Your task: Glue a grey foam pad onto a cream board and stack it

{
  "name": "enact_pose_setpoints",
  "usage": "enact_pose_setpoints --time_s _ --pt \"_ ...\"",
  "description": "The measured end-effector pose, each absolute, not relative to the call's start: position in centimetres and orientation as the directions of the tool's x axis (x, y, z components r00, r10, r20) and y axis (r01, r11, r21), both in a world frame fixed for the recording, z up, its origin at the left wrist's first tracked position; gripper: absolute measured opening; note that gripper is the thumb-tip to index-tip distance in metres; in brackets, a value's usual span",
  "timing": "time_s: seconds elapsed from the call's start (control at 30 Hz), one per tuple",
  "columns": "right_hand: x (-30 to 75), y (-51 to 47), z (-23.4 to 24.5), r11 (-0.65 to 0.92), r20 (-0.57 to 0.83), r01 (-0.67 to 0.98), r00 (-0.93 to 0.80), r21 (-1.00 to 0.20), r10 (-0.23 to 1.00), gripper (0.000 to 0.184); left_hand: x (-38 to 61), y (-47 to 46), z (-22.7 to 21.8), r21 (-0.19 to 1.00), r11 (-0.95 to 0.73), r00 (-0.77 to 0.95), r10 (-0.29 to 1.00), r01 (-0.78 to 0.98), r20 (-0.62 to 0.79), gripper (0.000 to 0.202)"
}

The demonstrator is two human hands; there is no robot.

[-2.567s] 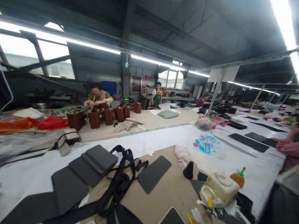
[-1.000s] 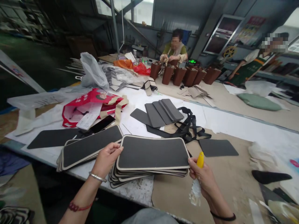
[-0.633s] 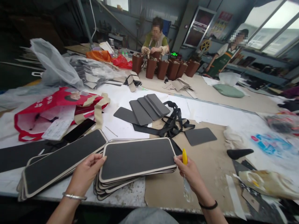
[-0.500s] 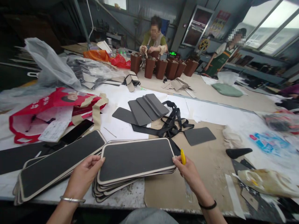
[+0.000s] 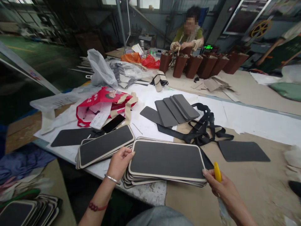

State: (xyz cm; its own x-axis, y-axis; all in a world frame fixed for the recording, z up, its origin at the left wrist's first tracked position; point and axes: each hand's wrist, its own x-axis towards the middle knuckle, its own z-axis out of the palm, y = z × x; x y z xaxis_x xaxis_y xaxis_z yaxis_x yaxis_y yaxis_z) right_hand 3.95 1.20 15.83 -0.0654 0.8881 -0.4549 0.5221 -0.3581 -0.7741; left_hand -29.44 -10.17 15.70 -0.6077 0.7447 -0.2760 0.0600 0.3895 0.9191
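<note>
A stack of dark rectangular panels with pale rims lies at the front of the table. Its top panel [image 5: 166,159] is held at both short ends. My left hand [image 5: 120,164] pinches the left end between thumb and fingers. At the right end, the thumb and fingertips of my right hand [image 5: 218,182] grip the corner area. A yellow-ended tool [image 5: 217,172] is also tucked in that right hand, its working end not clear. Beside my left hand rests a second stack of similar rimmed panels [image 5: 105,146], set at a slant.
Grey unrimmed pieces [image 5: 169,111] and a tangled black strap [image 5: 202,125] lie beyond the stack. A phone [image 5: 113,123] and red bag [image 5: 94,105] are to the left. More panels [image 5: 18,213] sit lower left. Across the table a person [image 5: 189,34] works behind brown containers [image 5: 194,66].
My view has turned left, so the table's things appear farther right and the lower-left panels have come into sight. Both hands stay on the top panel's ends.
</note>
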Motion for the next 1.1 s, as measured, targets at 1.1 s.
enact_pose_setpoints --time_s 1.1 --pt "3.8 1.1 16.1 -0.216 -0.326 0.54 -0.116 -0.814 0.938 0.037 -30.5 -10.8 14.9 0.844 0.533 -0.645 0.667 0.063 -0.374 0.05"
